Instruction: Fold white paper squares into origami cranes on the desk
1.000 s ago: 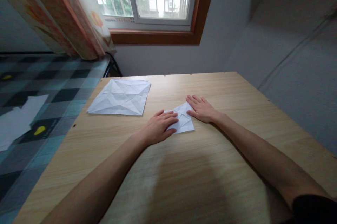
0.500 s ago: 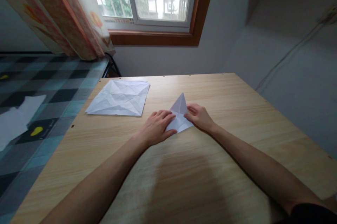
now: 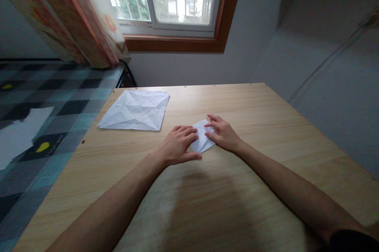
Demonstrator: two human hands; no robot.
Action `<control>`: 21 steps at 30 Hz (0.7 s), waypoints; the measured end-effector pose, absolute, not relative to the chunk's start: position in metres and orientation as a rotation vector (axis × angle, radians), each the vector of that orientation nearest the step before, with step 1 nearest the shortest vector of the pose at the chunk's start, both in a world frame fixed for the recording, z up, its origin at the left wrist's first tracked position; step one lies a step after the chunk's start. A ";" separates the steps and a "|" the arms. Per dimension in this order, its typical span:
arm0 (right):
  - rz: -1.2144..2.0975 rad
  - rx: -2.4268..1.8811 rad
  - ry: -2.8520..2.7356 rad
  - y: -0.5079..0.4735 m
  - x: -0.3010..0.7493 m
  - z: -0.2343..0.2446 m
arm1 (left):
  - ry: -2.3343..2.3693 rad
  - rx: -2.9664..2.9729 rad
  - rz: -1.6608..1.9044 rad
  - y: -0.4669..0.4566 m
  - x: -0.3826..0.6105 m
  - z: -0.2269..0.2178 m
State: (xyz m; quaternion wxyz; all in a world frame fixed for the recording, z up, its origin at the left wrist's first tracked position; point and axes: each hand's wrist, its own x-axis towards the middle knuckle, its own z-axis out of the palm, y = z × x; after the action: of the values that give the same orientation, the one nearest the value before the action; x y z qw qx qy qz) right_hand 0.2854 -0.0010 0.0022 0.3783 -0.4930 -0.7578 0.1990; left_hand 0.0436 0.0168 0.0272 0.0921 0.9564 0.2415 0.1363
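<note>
A small folded white paper lies on the wooden table between my two hands. My left hand rests on its left part, fingers curled and pressing down, thumb stretched along the table. My right hand pinches the paper's right edge between thumb and fingers. Much of the paper is hidden under the fingers.
A larger creased white sheet lies flat at the table's far left. Left of the table is a bed with a checked blue cover and white paper on it. A window and curtain stand behind; grey wall on the right.
The paper lay flat, then a pointed flap stood up half a second ago; now it is folded down and smaller. Both hands have drawn closer together over it.
</note>
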 end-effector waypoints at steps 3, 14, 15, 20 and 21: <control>0.789 -1.245 -1.527 0.003 0.283 -0.002 | 0.743 2.842 0.424 0.016 0.044 0.026; 1.355 -1.175 -1.081 0.007 0.286 0.002 | 0.727 2.808 0.420 0.013 0.045 0.030; 1.386 -1.146 -1.076 0.004 0.282 0.004 | 0.731 2.804 0.439 0.014 0.046 0.031; 1.494 -0.947 -1.121 -0.009 0.261 0.011 | 0.852 2.732 0.621 0.014 0.046 0.028; 1.462 -0.951 -1.119 -0.009 0.258 0.011 | 0.900 2.707 0.676 0.014 0.045 0.027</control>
State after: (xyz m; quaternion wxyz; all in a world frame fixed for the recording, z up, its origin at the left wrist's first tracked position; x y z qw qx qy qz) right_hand 0.2584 -0.0094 0.0106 0.5096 -0.3947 -0.4648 0.6071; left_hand 0.0454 0.0139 0.0269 0.1049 0.9182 0.3055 0.2293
